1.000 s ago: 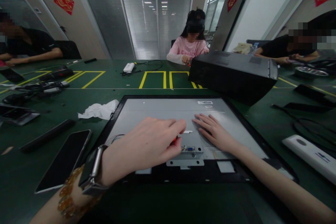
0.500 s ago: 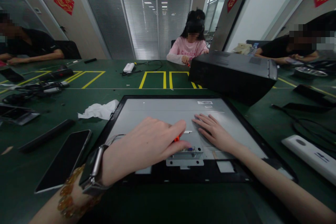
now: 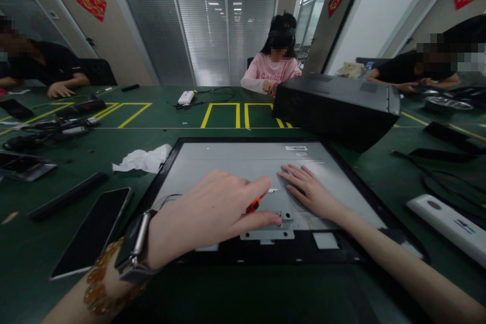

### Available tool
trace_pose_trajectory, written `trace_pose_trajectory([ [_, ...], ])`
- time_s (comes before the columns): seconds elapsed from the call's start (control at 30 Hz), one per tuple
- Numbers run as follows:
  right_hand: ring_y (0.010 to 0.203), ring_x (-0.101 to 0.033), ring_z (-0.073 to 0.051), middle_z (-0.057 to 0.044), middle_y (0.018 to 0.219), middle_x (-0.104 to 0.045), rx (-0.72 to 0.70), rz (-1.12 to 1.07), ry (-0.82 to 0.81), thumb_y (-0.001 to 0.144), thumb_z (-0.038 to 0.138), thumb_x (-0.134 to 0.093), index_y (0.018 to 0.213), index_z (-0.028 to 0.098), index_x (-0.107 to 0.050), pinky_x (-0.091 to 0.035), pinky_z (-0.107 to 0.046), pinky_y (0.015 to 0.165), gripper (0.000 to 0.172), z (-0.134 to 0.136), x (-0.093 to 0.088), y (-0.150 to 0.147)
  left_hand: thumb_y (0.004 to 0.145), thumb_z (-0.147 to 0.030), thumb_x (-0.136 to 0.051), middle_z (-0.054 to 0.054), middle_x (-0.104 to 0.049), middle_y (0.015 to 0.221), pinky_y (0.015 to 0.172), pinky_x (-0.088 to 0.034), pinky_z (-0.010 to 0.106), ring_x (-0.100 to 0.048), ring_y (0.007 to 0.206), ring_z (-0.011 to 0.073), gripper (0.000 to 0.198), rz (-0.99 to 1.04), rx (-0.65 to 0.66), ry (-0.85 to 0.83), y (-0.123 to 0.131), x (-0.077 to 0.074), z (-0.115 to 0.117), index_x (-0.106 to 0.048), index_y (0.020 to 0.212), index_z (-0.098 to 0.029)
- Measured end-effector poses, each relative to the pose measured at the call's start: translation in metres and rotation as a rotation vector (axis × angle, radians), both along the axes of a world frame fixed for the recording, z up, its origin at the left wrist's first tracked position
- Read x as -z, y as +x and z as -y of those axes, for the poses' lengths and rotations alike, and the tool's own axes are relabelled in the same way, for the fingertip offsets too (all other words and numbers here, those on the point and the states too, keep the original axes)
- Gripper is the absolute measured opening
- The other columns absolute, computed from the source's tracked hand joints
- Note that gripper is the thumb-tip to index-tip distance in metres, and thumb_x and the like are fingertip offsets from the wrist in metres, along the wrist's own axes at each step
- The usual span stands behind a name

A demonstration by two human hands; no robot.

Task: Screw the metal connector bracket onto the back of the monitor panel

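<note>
A flat display panel (image 3: pixel 235 167) with a silver back and black frame lies on the table in front of me. My left hand (image 3: pixel 216 205) is closed around an orange-and-black screwdriver handle (image 3: pixel 255 205); most of the tool is hidden behind my fingers. My left thumb reaches over a small metal bracket (image 3: pixel 268 235) near the panel's close edge and covers part of it. My right hand (image 3: pixel 309 190) rests flat on the panel's back, fingers spread, right of the bracket, holding nothing.
Left of the panel are a phone (image 3: pixel 93 233), a black bar (image 3: pixel 68 195) and crumpled tissue (image 3: pixel 144 158). A large black casing (image 3: pixel 334 106) stands behind it to the right. A white device (image 3: pixel 448 228) lies at far right. Several people sit around the table.
My left thumb has slid slightly right over the bracket, covering the blue connector, and the orange handle has shifted in my grip. My right hand has stayed still.
</note>
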State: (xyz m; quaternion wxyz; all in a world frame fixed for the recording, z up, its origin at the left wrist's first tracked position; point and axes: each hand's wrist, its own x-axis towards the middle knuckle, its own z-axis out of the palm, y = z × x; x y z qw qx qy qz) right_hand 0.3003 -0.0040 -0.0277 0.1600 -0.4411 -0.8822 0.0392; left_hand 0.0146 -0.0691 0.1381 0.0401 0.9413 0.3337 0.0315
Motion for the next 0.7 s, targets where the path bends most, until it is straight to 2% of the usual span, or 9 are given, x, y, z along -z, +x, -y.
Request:
trace_pose_trajectory([
  [0.07,0.137,-0.037,-0.026,-0.005,0.147,-0.044,0.001,0.005,-0.005,0.097,0.037,-0.037,0.140,0.030,-0.042,-0.026,-0.057,0.111,0.044,-0.0003,0.0000,0.0003,0.099,-0.050,-0.038,-0.004,-0.057,0.061,0.049,-0.025,0.026,-0.050,0.049,0.0140,0.033,-0.021,-0.014,0.021,0.0001,0.0028,-0.0017,-0.049,0.089,-0.020],
  [0.17,0.137,-0.036,-0.026,-0.006,0.147,-0.044,0.008,0.010,-0.017,0.098,0.037,-0.036,0.140,0.029,-0.042,-0.026,-0.056,0.112,0.044,-0.0002,-0.0004,0.0004,0.099,-0.033,-0.040,-0.003,-0.059,0.065,0.049,-0.027,0.025,-0.052,0.051,0.0136,0.018,-0.016,-0.025,0.036,0.0004,0.0038,-0.0016,-0.049,0.091,-0.020],
  [0.27,0.137,-0.036,-0.026,-0.005,0.147,-0.044,-0.002,0.003,-0.015,0.097,0.037,-0.036,0.141,0.030,-0.041,-0.026,-0.057,0.111,0.044,0.0001,-0.0013,0.0001,0.092,-0.022,-0.044,-0.002,-0.060,0.071,0.050,-0.029,0.026,-0.053,0.055,0.0138,0.006,0.005,-0.013,0.026,0.0008,0.0011,0.0003,-0.049,0.091,-0.019],
  [0.43,0.137,-0.036,-0.025,-0.005,0.147,-0.044,0.006,0.000,-0.010,0.097,0.038,-0.036,0.140,0.030,-0.042,-0.026,-0.057,0.112,0.044,0.0006,-0.0020,-0.0009,0.085,-0.018,-0.046,-0.001,-0.059,0.081,0.053,-0.033,0.028,-0.052,0.059,0.0144,0.007,0.026,-0.007,0.000,-0.0003,-0.0028,0.0025,-0.048,0.091,-0.020],
  [0.57,0.137,-0.036,-0.025,-0.005,0.147,-0.043,0.006,0.011,-0.016,0.097,0.037,-0.036,0.141,0.029,-0.042,-0.025,-0.056,0.112,0.044,0.0001,-0.0004,-0.0006,0.088,-0.019,-0.044,0.001,-0.057,0.091,0.056,-0.035,0.028,-0.051,0.061,0.0137,0.007,0.038,-0.009,-0.020,-0.0012,-0.0022,0.0034,-0.048,0.094,-0.019],
  [0.7,0.137,-0.036,-0.025,-0.004,0.147,-0.044,0.010,0.004,-0.014,0.097,0.037,-0.037,0.140,0.031,-0.042,-0.026,-0.057,0.112,0.044,0.0000,0.0008,-0.0005,0.091,-0.020,-0.042,0.002,-0.057,0.095,0.051,-0.032,0.028,-0.049,0.056,0.0120,0.009,0.017,-0.031,0.033,-0.0004,0.0009,0.0023,-0.049,0.096,-0.018],
])
